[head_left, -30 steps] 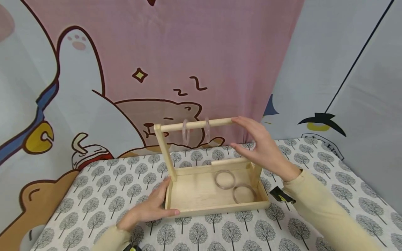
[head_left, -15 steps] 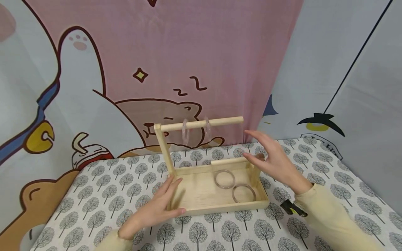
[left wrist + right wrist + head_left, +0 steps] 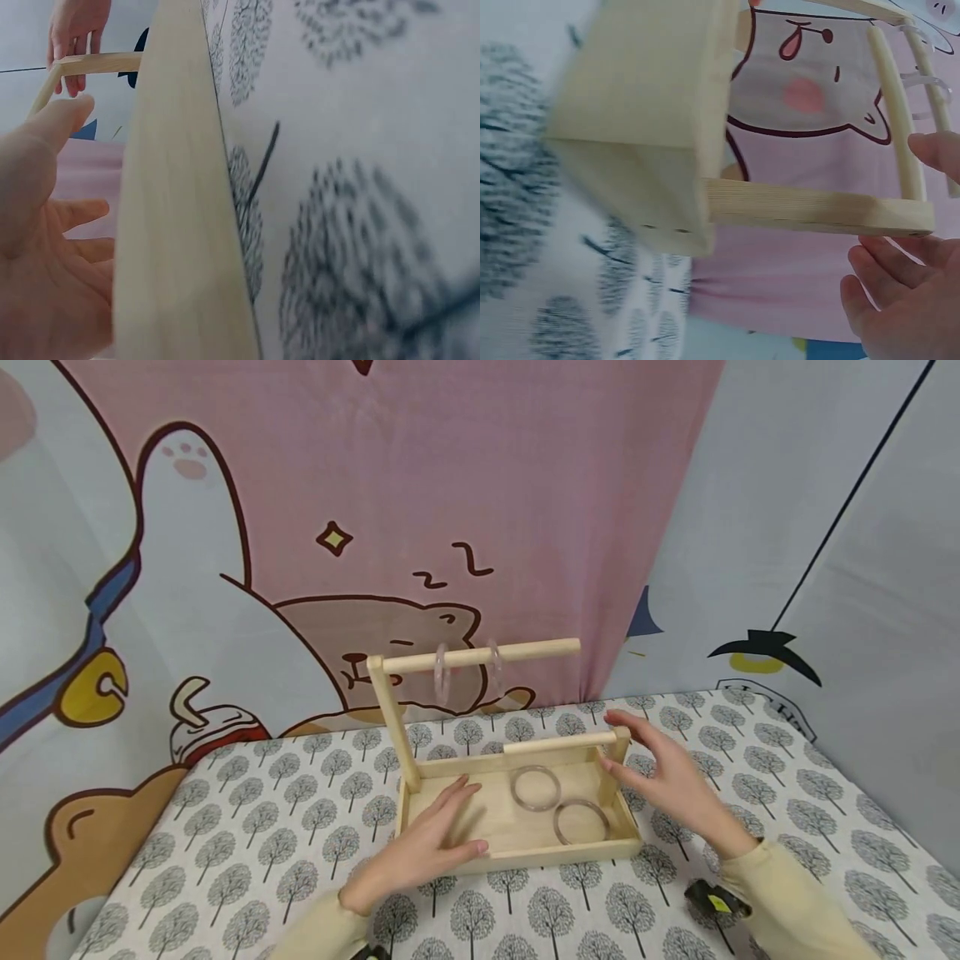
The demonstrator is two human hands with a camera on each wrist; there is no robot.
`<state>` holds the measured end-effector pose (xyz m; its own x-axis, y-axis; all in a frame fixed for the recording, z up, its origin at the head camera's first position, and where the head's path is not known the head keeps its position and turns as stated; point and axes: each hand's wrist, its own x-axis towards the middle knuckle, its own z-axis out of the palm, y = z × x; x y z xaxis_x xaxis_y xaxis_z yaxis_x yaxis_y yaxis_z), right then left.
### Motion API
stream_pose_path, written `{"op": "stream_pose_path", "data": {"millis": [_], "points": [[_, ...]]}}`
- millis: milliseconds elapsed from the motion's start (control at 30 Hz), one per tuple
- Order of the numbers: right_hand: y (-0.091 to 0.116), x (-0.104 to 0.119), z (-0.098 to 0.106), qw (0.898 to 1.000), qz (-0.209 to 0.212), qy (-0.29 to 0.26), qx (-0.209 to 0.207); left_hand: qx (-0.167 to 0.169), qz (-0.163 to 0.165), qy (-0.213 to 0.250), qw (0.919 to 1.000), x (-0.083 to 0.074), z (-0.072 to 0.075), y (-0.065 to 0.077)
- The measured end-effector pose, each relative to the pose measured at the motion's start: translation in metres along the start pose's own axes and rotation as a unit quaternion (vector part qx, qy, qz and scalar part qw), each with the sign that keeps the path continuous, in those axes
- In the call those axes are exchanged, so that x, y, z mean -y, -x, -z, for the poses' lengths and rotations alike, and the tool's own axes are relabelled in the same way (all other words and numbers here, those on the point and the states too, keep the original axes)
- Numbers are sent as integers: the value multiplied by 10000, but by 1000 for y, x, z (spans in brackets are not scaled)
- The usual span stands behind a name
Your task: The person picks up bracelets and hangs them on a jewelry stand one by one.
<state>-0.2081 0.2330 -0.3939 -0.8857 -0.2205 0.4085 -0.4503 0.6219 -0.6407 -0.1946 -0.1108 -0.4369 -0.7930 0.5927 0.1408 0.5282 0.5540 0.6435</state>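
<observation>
A pale wooden tray stand (image 3: 547, 857) sits on the table, with a tall upper bar (image 3: 536, 650) from its left post and a shorter lower bar (image 3: 558, 742) from its right post. Two translucent pinkish bangles, a left one (image 3: 440, 673) and a right one (image 3: 495, 665), hang on the upper bar. In the tray lie two more, a rear bangle (image 3: 558, 787) and a front bangle (image 3: 581, 802). My left hand (image 3: 416, 852) is over the tray's left part, fingers spread, holding nothing. My right hand (image 3: 675, 781) is at the right post's top, thumb apart; contact is unclear.
A tree-print cloth (image 3: 300, 827) covers the table around the stand. Behind it hangs a pink and white cartoon curtain (image 3: 525, 510). Dark wrist devices, such as the right one (image 3: 716, 900), sit by the sleeves.
My right hand has left the upper bar's end and come down to the right post. My left hand has shifted right from the tray's left edge to over the tray. The bangles stay put.
</observation>
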Motion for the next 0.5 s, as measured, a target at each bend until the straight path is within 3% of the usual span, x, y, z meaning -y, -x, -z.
{"op": "stream_pose_path", "data": {"millis": [233,500], "points": [[14,-10,-7,9971,-439,-424,449,-1,-8,87,10000,-1,-12,-19],[24,-21,-16,9936,-224,-516,981,74,-224,-38,9997,-6,-25,-38]]}}
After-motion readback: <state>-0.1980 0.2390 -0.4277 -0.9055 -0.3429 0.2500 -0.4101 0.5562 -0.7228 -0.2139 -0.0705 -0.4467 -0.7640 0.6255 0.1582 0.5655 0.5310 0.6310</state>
